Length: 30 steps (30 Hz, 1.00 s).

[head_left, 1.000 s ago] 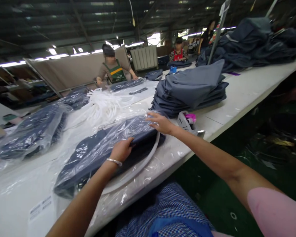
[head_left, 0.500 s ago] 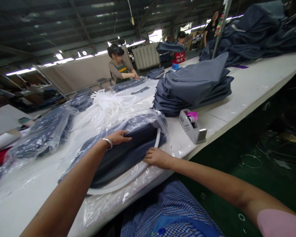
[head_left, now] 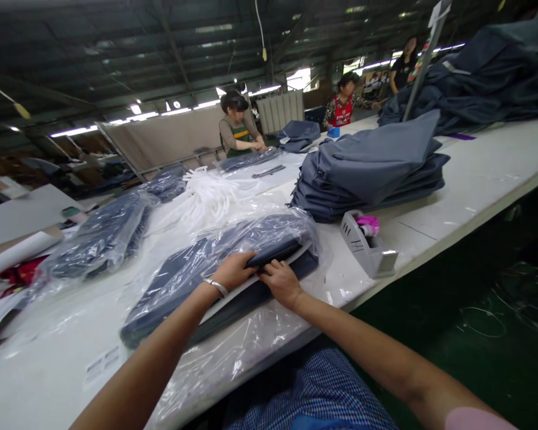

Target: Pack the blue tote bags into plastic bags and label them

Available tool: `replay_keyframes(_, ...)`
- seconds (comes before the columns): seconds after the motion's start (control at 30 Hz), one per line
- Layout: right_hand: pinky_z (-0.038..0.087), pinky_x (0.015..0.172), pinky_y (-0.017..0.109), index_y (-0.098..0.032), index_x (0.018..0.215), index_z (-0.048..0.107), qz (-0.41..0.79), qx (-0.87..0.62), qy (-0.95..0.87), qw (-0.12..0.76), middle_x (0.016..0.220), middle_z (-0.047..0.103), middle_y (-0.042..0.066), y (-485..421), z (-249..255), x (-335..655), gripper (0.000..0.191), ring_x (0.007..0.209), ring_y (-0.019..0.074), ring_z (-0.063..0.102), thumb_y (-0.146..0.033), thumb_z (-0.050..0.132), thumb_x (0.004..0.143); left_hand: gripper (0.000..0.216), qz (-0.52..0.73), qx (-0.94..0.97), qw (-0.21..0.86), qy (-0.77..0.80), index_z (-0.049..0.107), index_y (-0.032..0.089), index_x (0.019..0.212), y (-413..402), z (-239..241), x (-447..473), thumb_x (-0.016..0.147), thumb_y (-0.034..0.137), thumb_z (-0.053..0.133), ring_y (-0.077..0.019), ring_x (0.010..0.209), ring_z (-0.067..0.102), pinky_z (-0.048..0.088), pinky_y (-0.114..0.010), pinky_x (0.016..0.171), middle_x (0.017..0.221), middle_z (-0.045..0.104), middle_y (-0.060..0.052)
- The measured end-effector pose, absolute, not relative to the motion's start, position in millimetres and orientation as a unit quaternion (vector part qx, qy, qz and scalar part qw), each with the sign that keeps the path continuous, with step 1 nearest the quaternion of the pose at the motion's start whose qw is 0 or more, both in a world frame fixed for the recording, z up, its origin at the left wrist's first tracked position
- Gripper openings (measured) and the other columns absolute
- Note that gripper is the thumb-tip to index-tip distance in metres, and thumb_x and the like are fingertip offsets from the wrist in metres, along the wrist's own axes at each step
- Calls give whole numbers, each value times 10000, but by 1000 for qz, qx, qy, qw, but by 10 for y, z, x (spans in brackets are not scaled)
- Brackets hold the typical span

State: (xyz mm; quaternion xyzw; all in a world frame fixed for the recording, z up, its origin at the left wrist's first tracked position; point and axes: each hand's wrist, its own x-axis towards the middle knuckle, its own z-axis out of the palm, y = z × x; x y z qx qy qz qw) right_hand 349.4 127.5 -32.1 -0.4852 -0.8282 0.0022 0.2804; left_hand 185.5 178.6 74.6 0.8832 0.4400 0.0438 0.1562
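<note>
Blurred print, perhaps on clear plastic

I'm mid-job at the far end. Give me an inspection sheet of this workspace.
Surface: white table, glossy.
Work items: dark blue bag, clear plastic over part of it; white tube along its near side.
Clutter: grey dispenser holding something pink; stack of dark blue bags; bundle of white strips.
Grip: left hand and right hand close together at the bag's edge, by the tube; finger closure partly hidden.
Cables: cords with yellowish ends hang overhead.
Surroundings: co-workers in green and red aprons across the table.
</note>
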Motion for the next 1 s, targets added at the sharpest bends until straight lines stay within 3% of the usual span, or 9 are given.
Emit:
replay_keyframes(0.17,479,789,331,-152,1010,730,56,-523,-794,304,1032,701,132,1336,-577,3277,259,920,241,625,-137,483,936,475,101,870,117,468,502,210,1357,1474,478,1910,883,202,472,-281,1144,623,475,-419,986,1276,651,-105)
replay_keyframes(0.37,539,760,255,-175,846,735,111,-514,-784,329,847,746,52,1192,-708,3435,376,789,179,684,47,436,790,625,167,876,41,450,364,205,1459,1238,-183,1869,853,60,414,-240,1415,363,361,-474,1150,1511,433,-94)
replay_keyframes(0.47,560,823,277,-203,948,735,130,-472,-784,383,916,744,38,985,-631,3574,421,878,176,685,32,423,792,722,171,886,-11,430,282,205,1503,1194,-440,1831,820,-9,370,-246,1462,247,330,-514,1168,1560,348,-87)
replay_keyframes(0.57,567,907,375,-262,1140,693,87,-440,-778,441,1048,728,42,835,-537,3694,486,992,206,671,-18,411,829,713,166,886,-57,429,244,214,1521,1176,-562,1845,849,-3,340,-267,1463,236,323,-551,1166,1573,315,-90)
replay_keyframes(0.67,466,1073,496,-336,1342,563,-18,-441,-815,377,1282,650,20,851,-465,3838,565,1211,248,578,-81,397,866,685,149,887,-68,432,249,230,1523,1132,-543,1900,874,24,323,-269,1465,226,308,-544,1181,1580,296,-79)
replay_keyframes(0.73,390,1133,532,-292,1426,478,-77,-446,-839,302,1402,559,32,927,-456,3963,611,1332,258,473,-75,386,862,690,129,893,-53,429,270,215,1517,1079,-461,1909,858,11,312,-264,1465,225,315,-532,1184,1578,300,-80)
replay_keyframes(0.83,452,1075,473,-197,1446,449,-126,-450,-850,243,1417,542,77,1054,-517,4173,633,1308,234,503,-29,382,839,686,99,898,-19,428,288,227,1513,986,-276,1746,857,25,302,-230,1462,248,298,-498,1206,1571,316,-58)
replay_keyframes(1.0,446,1024,449,-233,1417,493,-164,-487,-831,213,1421,541,36,1125,-583,4475,652,1282,255,520,20,390,825,718,54,823,-52,564,397,261,1471,739,-17,840,809,-1,306,-270,1400,385,323,-534,1178,1502,439,-55)
